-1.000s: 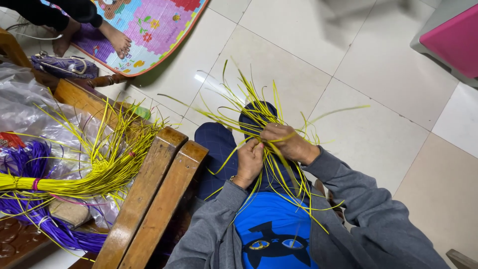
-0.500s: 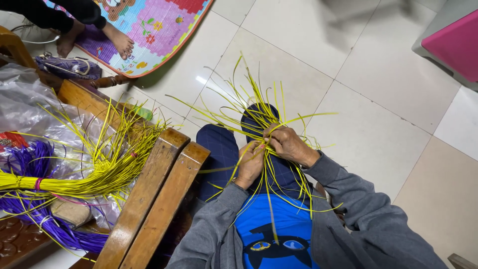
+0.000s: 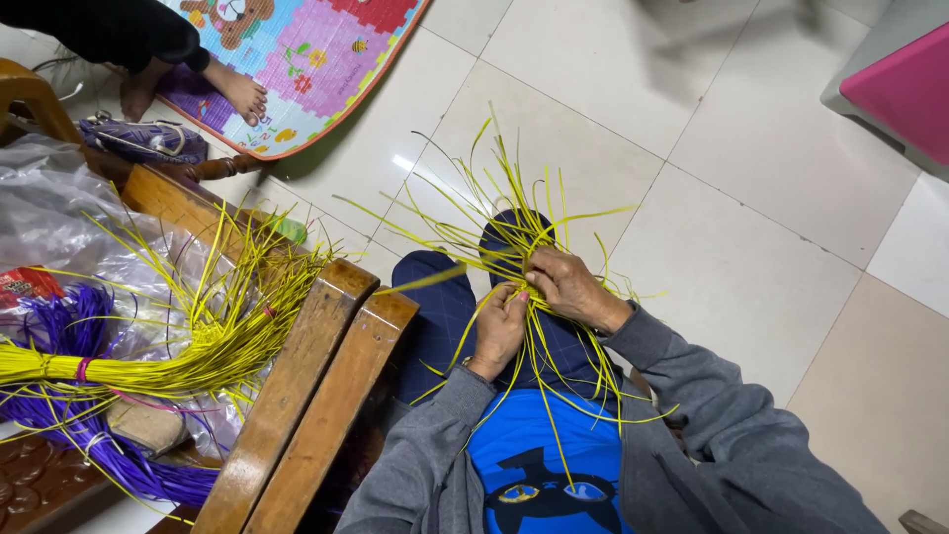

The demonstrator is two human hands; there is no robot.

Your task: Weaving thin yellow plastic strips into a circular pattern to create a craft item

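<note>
Over my lap, both hands work a loose weave of thin yellow strips [image 3: 514, 232] that fan out toward the floor and trail down over my blue shirt. My left hand [image 3: 499, 331] pinches several strips from below. My right hand [image 3: 568, 287] grips the crossing point of the strips from the right, fingers curled around them. My knees in dark blue trousers [image 3: 440, 307] sit beneath the weave.
A tied bundle of yellow strips [image 3: 148, 361] and a purple bundle [image 3: 89, 445] lie on clear plastic on a wooden bench [image 3: 316, 376] to my left. Another person's bare feet [image 3: 237, 89] rest on a colourful mat [image 3: 326, 49]. A pink-topped box [image 3: 890, 84] stands far right.
The view has shifted slightly. My hands have turned the weave a little and moved closer together on the crossing strips.
</note>
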